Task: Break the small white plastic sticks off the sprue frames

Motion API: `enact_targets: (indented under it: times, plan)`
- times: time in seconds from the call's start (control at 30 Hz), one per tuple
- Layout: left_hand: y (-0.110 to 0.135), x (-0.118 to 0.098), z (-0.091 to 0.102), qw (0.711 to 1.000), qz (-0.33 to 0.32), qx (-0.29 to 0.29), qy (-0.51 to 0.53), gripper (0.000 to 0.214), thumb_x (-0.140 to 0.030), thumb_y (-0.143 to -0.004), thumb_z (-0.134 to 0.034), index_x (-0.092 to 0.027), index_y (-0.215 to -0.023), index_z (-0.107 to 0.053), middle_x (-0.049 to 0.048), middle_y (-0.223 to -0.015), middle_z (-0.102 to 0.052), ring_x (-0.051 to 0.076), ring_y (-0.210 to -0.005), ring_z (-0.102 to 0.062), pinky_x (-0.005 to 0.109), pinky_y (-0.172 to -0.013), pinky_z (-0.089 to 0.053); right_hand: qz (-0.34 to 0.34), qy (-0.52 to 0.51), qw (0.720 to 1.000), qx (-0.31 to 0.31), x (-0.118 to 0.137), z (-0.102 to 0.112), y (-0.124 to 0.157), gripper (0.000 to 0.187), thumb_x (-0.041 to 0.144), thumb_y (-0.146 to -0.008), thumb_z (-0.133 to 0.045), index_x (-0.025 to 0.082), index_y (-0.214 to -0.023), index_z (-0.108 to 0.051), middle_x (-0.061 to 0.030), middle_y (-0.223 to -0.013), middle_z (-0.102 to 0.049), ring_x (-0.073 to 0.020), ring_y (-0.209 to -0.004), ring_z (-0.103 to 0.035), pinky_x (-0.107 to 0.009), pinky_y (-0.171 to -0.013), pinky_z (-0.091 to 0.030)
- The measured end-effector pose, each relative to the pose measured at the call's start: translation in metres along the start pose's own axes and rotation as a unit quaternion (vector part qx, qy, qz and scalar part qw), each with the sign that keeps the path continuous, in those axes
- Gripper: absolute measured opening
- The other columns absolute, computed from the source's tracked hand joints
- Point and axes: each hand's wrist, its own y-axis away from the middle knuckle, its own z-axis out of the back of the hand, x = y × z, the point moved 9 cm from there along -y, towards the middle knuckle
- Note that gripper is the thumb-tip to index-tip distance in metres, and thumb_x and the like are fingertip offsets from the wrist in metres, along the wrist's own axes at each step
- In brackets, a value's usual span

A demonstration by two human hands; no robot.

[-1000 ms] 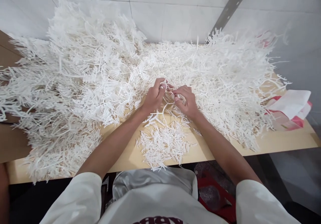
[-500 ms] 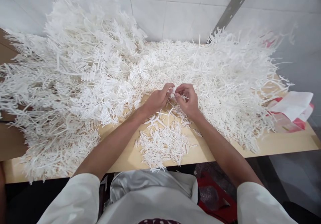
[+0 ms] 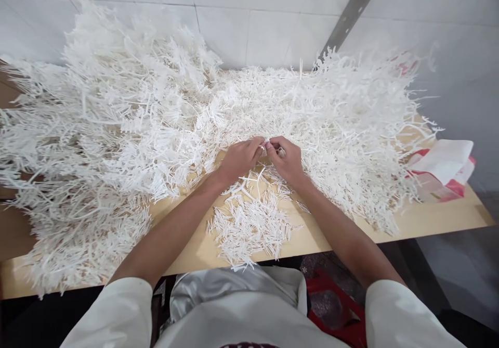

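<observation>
Fingers of my left hand (image 3: 241, 159) are pinched on a small white branched plastic piece (image 3: 263, 145). My right hand (image 3: 287, 162) pinches the same piece from the other side, its fingertips touching or nearly touching those of the left. Most of the piece is hidden by the fingers. A bit of white plastic also shows in the curl of the right hand. Just below the hands lie bare white branched stems (image 3: 245, 183). Nearer to me is a small pile of short white plastic pieces (image 3: 249, 229).
A tall heap of white branched plastic (image 3: 144, 108) covers the table's left side; a lower spread (image 3: 343, 140) covers the right. A pink and white bag (image 3: 442, 174) stands on the table (image 3: 440, 218) at the right. Behind is a tiled wall (image 3: 222, 30) with a metal strip (image 3: 351, 15).
My hands have drawn closer together, and the right fingers have closed more tightly round the piece. The whole view has shifted slightly.
</observation>
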Motion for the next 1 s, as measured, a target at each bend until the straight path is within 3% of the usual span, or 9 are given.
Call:
enact_targets:
  times: [0.23,0.37,0.47,0.6,0.83,1.0]
  plan:
    - [-0.003,-0.003,-0.003,0.999,0.001,-0.004,-0.045,0.018,-0.026,-0.096,-0.043,-0.018,-0.100,-0.058,0.0042,-0.078,-0.072,0.014,-0.067,-0.065,0.024,-0.061,-0.043,0.074,0.080,0.991,-0.071,0.013,0.011,0.007,0.014,0.027,-0.092,-0.054,0.022,-0.084,-0.063,0.0001,-0.076,-0.064,-0.0107,-0.067,-0.057,-0.027,-0.064,-0.047]
    - [-0.001,-0.004,-0.001,0.999,-0.011,-0.004,-0.039,0.018,-0.025,-0.096,-0.042,-0.017,-0.096,-0.058,0.0037,-0.078,-0.071,0.013,-0.065,-0.063,0.024,-0.061,-0.042,0.063,0.068,0.991,-0.092,0.012,0.015,0.007,0.012,0.029,-0.093,-0.053,0.023,-0.090,-0.064,-0.0003,-0.079,-0.064,-0.0112,-0.069,-0.057,-0.028,-0.067,-0.049]
    - [0.000,-0.007,-0.001,0.999,-0.042,-0.004,-0.028,0.024,-0.025,-0.098,-0.037,-0.017,-0.101,-0.058,0.0048,-0.083,-0.071,0.014,-0.069,-0.065,0.025,-0.062,-0.043,0.035,0.028,0.998,-0.047,0.006,0.008,0.003,0.017,0.032,-0.094,-0.053,0.024,-0.103,-0.065,-0.0013,-0.089,-0.067,-0.0120,-0.075,-0.061,-0.029,-0.071,-0.053]
    - [0.001,-0.008,0.004,0.995,-0.050,-0.042,-0.072,0.025,-0.023,-0.098,-0.036,-0.015,-0.105,-0.059,0.0047,-0.079,-0.072,0.015,-0.070,-0.066,0.026,-0.065,-0.043,0.028,0.016,0.999,0.022,0.004,-0.004,0.000,0.022,0.037,-0.096,-0.051,0.025,-0.102,-0.068,-0.0021,-0.093,-0.072,-0.0133,-0.081,-0.066,-0.032,-0.077,-0.055]
    - [0.003,-0.006,0.008,0.987,-0.033,-0.092,-0.125,0.026,-0.027,-0.099,-0.039,-0.017,-0.096,-0.062,0.0044,-0.067,-0.069,0.016,-0.061,-0.063,0.028,-0.060,-0.037,-0.016,0.008,1.000,0.023,-0.003,-0.005,-0.002,0.019,0.037,-0.092,-0.054,0.025,-0.096,-0.069,-0.0019,-0.094,-0.074,-0.0148,-0.078,-0.066,-0.033,-0.076,-0.055]
    - [0.005,-0.018,0.007,0.975,-0.087,-0.085,-0.183,0.029,-0.023,-0.100,-0.035,-0.015,-0.090,-0.060,0.0049,-0.064,-0.067,0.017,-0.060,-0.062,0.029,-0.060,-0.036,-0.028,0.075,0.996,0.051,-0.006,-0.013,-0.002,0.011,0.025,-0.086,-0.052,0.022,-0.093,-0.060,-0.0028,-0.089,-0.069,-0.0148,-0.076,-0.061,-0.032,-0.074,-0.050]
